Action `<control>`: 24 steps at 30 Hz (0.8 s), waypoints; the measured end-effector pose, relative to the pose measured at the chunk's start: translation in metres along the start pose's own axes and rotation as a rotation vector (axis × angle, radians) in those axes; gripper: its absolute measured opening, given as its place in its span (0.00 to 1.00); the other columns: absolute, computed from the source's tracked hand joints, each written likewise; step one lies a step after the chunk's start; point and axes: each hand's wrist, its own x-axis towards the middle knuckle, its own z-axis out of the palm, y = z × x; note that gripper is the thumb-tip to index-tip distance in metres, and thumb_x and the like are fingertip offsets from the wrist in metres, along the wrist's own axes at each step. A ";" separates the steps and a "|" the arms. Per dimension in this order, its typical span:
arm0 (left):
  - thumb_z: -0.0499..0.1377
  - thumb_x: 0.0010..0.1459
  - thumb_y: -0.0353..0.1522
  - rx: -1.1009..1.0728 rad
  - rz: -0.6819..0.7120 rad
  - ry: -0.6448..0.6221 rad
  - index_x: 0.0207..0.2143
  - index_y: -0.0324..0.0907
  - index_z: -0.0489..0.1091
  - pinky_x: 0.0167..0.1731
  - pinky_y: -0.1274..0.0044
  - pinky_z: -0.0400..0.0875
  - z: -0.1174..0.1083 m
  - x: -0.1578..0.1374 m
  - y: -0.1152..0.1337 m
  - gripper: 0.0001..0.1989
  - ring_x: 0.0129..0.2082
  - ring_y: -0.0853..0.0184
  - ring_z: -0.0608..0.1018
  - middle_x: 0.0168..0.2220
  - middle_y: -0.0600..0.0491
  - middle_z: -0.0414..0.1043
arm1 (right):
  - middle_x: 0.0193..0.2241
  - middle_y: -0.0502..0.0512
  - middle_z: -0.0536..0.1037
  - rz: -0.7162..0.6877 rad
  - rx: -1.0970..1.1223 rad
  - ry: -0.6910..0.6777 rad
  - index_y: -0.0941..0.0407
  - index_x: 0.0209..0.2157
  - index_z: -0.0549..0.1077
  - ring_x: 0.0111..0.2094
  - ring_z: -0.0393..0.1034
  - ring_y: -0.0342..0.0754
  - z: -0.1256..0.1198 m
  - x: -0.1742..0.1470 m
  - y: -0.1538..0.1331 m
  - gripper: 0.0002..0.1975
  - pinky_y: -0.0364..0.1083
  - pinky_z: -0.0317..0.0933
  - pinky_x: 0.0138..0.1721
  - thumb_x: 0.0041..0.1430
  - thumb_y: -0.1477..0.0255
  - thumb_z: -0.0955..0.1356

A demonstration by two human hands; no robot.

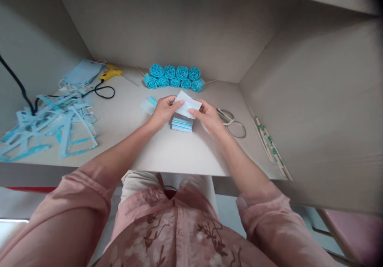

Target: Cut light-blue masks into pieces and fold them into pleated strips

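Between my two hands a small white rectangular sheet (186, 102) is held up over the desk. My left hand (166, 109) pinches its left edge, thumb on top. On the other side my right hand (208, 116) grips the right edge, its thumb lying on the sheet's face. Just below the sheet sits a small stack of folded light-blue pieces (182, 123). A blue and white strip (149, 104) lies partly behind my left hand. Scissors (230, 119) rest to the right, partly hidden by my right hand.
Blue rolled flowers (175, 76) stand in two rows at the back. Cut blue strips (56, 123) are heaped at left, near a yellow glue gun (111, 72) with a black cord and a pile of face masks (83, 72). Wooden chopsticks (271, 145) lie along the right wall.
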 end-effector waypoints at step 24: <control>0.60 0.53 0.50 0.113 -0.029 -0.057 0.22 0.38 0.70 0.24 0.79 0.63 0.000 -0.002 -0.003 0.24 0.22 0.71 0.68 0.20 0.54 0.68 | 0.31 0.51 0.80 -0.191 -0.357 0.267 0.54 0.33 0.78 0.34 0.71 0.47 -0.013 0.003 -0.004 0.09 0.46 0.63 0.39 0.55 0.64 0.70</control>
